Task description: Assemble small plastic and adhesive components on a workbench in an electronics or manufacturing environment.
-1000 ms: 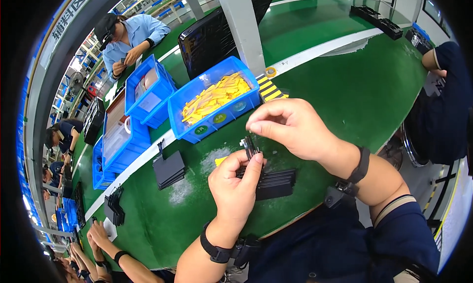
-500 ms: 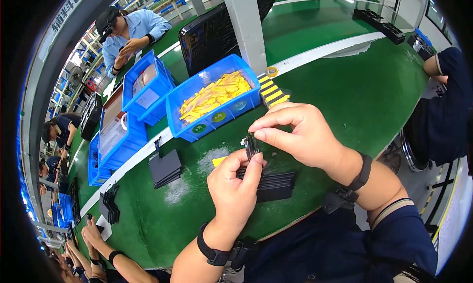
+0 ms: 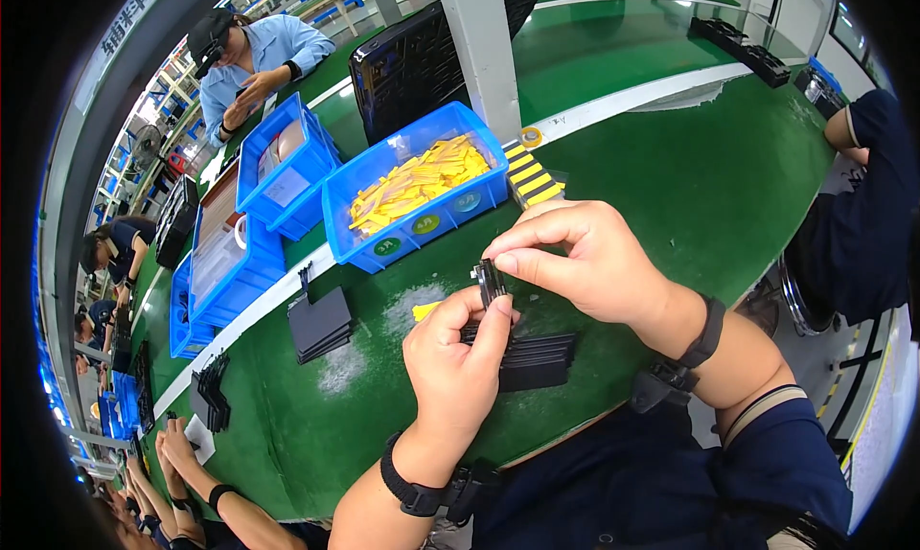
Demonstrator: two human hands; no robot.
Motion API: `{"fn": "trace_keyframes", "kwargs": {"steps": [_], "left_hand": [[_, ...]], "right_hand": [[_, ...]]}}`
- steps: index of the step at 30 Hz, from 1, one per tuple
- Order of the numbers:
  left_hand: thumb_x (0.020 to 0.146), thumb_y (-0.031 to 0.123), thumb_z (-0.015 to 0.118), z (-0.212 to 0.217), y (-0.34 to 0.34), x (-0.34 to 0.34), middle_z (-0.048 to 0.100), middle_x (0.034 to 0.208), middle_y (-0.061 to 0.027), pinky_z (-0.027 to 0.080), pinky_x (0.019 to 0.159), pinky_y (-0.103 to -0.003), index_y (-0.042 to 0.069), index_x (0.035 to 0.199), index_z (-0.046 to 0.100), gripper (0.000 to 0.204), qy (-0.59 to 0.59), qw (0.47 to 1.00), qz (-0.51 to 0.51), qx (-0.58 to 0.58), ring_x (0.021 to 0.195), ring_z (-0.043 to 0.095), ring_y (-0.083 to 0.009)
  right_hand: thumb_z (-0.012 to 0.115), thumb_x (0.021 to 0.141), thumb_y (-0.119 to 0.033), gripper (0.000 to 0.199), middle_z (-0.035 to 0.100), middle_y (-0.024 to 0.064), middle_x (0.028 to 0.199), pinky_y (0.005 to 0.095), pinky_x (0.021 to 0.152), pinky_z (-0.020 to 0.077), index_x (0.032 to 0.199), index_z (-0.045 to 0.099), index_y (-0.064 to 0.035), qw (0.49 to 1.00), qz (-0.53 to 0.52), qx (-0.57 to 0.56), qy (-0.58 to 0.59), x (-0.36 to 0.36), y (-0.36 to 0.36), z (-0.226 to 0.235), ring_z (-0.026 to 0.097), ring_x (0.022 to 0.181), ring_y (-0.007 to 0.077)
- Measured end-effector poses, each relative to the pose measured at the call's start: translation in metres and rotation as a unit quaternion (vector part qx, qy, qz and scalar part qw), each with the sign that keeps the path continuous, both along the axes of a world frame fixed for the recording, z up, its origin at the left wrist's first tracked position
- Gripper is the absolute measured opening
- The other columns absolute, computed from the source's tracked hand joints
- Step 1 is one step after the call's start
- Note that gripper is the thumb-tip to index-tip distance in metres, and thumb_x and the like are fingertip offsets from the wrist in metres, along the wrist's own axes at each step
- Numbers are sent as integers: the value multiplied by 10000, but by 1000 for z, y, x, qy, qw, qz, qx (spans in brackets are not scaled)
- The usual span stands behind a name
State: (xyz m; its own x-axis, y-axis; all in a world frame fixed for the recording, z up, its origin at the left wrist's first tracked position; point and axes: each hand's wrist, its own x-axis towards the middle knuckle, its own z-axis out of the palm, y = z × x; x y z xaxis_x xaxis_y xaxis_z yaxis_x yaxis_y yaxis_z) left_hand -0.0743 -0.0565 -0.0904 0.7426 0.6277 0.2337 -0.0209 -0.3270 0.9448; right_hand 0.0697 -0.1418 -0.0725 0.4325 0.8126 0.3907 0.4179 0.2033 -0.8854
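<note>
Both my hands pinch one small black part (image 3: 491,280) above the green table (image 3: 671,186). My left hand (image 3: 455,363) grips it from below with thumb and fingers. My right hand (image 3: 585,258) holds its top edge from the right. Under my hands lies a flat stack of black plates (image 3: 532,358). A small yellow strip (image 3: 425,310) lies on the table just left of my left thumb.
A blue bin of yellow strips (image 3: 417,191) stands beyond my hands, with more blue bins (image 3: 278,167) to its left. Black plate stacks (image 3: 321,322) lie at the left. A grey post (image 3: 484,52) rises behind. Other people sit at the left, far side and right.
Both hands stay together on the small black part; the grip has barely shifted.
</note>
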Motion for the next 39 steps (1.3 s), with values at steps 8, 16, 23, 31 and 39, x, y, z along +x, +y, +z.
{"fn": "trace_keyframes", "kwargs": {"steps": [8,16,23,31,39], "left_hand": [[871,68,605,1,-1,1,637,736,-28,440,609,-188,-20,845,629,95,6,1000,-3,-4,661,568,-59],[872,68,605,1,-1,1,637,741,-31,448,619,-191,-22,857,627,93,1,1000,-3,-7,667,573,-63],[874,48,595,-5,-3,2,638,796,-38,445,645,-191,-23,853,625,80,-43,998,9,-42,710,575,-66],[827,56,651,-2,1,2,665,740,-34,458,615,-212,-16,872,671,87,-37,999,4,-29,663,579,-65],[836,93,659,-6,2,3,661,729,-36,445,598,-212,-10,851,677,106,-49,998,-3,-42,655,565,-62]], "right_hand": [[642,827,-86,116,675,71,783,232,633,495,872,687,10,990,28,-6,141,-1,1,-5,612,699,88],[613,826,-68,94,643,70,771,252,631,475,842,655,15,999,-2,-12,47,-5,-2,1,593,702,108],[607,764,-16,118,597,96,803,296,673,471,876,642,-22,990,-82,-33,-112,-3,0,-7,592,740,205],[674,662,-23,178,590,67,904,364,726,459,837,646,-38,913,-143,187,-333,-9,2,-2,576,822,247],[670,695,-52,82,606,63,865,338,733,467,773,663,-28,953,-120,151,-233,-8,3,-4,586,812,234]]}}
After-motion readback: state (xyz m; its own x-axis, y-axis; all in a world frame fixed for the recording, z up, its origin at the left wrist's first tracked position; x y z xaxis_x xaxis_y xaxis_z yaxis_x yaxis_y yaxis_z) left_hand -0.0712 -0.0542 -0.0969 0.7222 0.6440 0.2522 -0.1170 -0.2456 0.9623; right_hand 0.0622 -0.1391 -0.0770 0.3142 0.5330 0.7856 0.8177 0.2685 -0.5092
